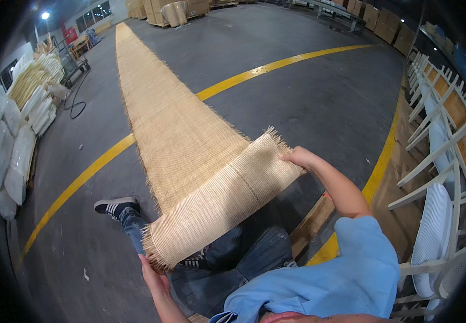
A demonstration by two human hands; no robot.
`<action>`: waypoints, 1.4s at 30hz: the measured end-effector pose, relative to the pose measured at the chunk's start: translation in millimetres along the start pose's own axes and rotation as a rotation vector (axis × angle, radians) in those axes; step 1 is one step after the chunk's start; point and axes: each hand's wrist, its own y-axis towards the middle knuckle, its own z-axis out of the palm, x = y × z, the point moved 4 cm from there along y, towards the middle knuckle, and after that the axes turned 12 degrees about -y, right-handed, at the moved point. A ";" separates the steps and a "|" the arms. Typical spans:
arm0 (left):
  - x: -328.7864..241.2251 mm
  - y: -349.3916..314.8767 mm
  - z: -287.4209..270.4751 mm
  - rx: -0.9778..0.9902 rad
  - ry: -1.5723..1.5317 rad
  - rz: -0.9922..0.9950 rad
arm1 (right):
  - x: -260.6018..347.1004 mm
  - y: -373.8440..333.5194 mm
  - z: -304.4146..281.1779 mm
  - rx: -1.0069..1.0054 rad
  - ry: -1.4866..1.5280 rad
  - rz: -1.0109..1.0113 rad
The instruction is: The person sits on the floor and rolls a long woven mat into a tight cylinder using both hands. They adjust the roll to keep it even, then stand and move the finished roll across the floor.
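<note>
A long strip of woven cane webbing [160,102] with frayed edges lies stretched over the grey floor, away from me. Its near end is wound into a thick roll [219,196] that slants across in front of my legs. At the roll's upper right end my right hand [297,158] grips the frayed rim, thumb on top. My left hand [156,279] holds the lower left end, its thumb against the fringe and the other fingers mostly hidden.
A wooden beam [312,223] lies by my right leg. White chair frames [443,145] stand along the right side. Plastic-wrapped bundles [18,161] are stacked at left, near a cart [71,62]. Yellow lines [265,70] cross the floor; cardboard boxes [190,7] stand far back.
</note>
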 end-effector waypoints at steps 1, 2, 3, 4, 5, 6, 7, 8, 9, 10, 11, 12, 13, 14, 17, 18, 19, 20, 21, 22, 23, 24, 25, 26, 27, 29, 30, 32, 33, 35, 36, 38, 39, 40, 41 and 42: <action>-4.7 2.5 3.9 0.096 0.005 0.023 | 5.9 7.9 0.7 0.031 -0.006 0.010; -9.8 3.9 6.5 0.151 0.184 0.085 | 11.4 15.3 0.4 0.062 -0.011 0.019; -7.6 4.0 17.3 0.212 0.353 0.129 | 8.3 21.0 -5.1 0.089 0.000 0.064; -9.3 1.8 30.1 0.269 0.528 0.187 | 9.5 27.4 -7.3 0.123 0.019 0.098; -6.5 4.4 36.4 0.318 0.521 0.200 | 9.2 31.9 -11.1 0.155 0.037 0.134; -8.1 5.1 42.4 0.358 0.522 0.225 | 12.1 37.5 -11.2 0.210 -0.003 0.174; -6.7 6.4 49.0 0.401 0.520 0.246 | 14.8 41.9 -10.5 0.227 -0.032 0.186; -0.9 8.7 57.2 0.443 0.447 0.295 | 16.5 45.2 -10.1 0.240 -0.063 0.202; 1.9 16.7 53.4 0.385 0.366 0.250 | 19.3 48.6 -10.8 0.256 -0.094 0.215; 4.0 25.4 43.6 0.321 0.296 0.213 | 26.3 52.7 -7.7 0.277 -0.125 0.218; 7.1 34.0 33.8 0.257 0.224 0.175 | 32.4 56.1 -5.4 0.296 -0.156 0.222; 12.0 43.9 19.1 0.152 0.105 0.160 | 36.4 59.3 -3.9 0.313 -0.188 0.227; 17.3 53.7 -0.1 0.115 0.179 0.046 | 40.8 62.4 -3.1 0.342 -0.184 0.226; 18.3 63.1 -19.8 0.076 0.255 -0.070 | 43.7 67.1 -1.1 0.372 -0.178 0.228; 27.4 68.0 -24.8 0.133 0.301 -0.192 | 49.7 79.6 3.8 0.417 -0.296 0.238; 33.5 66.1 -23.2 0.172 0.316 -0.174 | 45.8 83.2 5.5 0.425 -0.356 0.247; 37.8 62.7 -19.0 0.215 0.326 -0.151 | 41.0 85.7 3.6 0.422 -0.386 0.261; 39.4 61.0 -14.8 0.247 0.364 -0.102 | 37.4 88.5 2.7 0.419 -0.416 0.274; 42.2 60.5 -5.7 0.285 0.394 -0.055 | 32.4 89.6 -3.3 0.410 -0.450 0.292; 43.7 62.4 -3.0 0.297 0.433 -0.058 | 26.8 94.4 -3.7 0.435 -0.436 0.310; 46.8 64.4 0.0 0.312 0.468 -0.064 | 19.7 96.7 -6.7 0.457 -0.423 0.332; 41.5 64.9 -0.3 0.308 0.522 -0.056 | 24.6 100.1 1.3 0.498 -0.404 0.331; 38.6 66.4 -0.1 0.292 0.566 -0.042 | 28.9 103.3 6.2 0.482 -0.424 0.340; 38.1 68.7 0.9 0.278 0.606 -0.031 | 32.6 105.7 10.0 0.465 -0.446 0.352; 40.0 71.5 0.5 0.271 0.643 -0.024 | 32.5 107.3 11.2 0.442 -0.468 0.370; 45.7 77.9 -2.4 0.187 0.669 -0.021 | 37.3 112.4 14.0 0.501 -0.429 0.346; 52.7 80.7 -2.6 0.157 0.665 -0.024 | 39.3 109.0 5.1 0.514 -0.418 0.345; 54.0 88.1 -9.8 0.117 0.707 0.083 | 44.4 116.5 12.8 0.533 -0.386 0.331; 57.1 88.4 -12.1 0.098 0.720 0.124 | 43.9 119.6 15.6 0.543 -0.377 0.338; 69.8 88.8 -7.9 0.069 0.718 0.193 | 35.6 123.8 9.7 0.423 -0.396 0.320; 70.7 92.0 -7.4 0.059 0.692 0.237 | 37.2 127.6 13.4 0.371 -0.403 0.308; 80.3 97.7 -5.3 0.045 0.646 0.270 | 28.9 129.3 7.7 0.351 -0.258 0.303; 83.8 102.5 -3.2 0.028 0.644 0.272 | 27.8 131.0 9.0 0.395 -0.099 0.293; 87.3 105.0 -2.3 0.012 0.641 0.273 | 24.0 131.9 11.4 0.394 0.022 0.298; 86.0 108.9 -6.9 -0.006 0.641 0.271 | 27.4 135.3 21.6 0.449 0.169 0.254; 84.1 114.3 -11.6 -0.025 0.643 0.268 | 29.4 137.6 33.3 0.504 0.319 0.213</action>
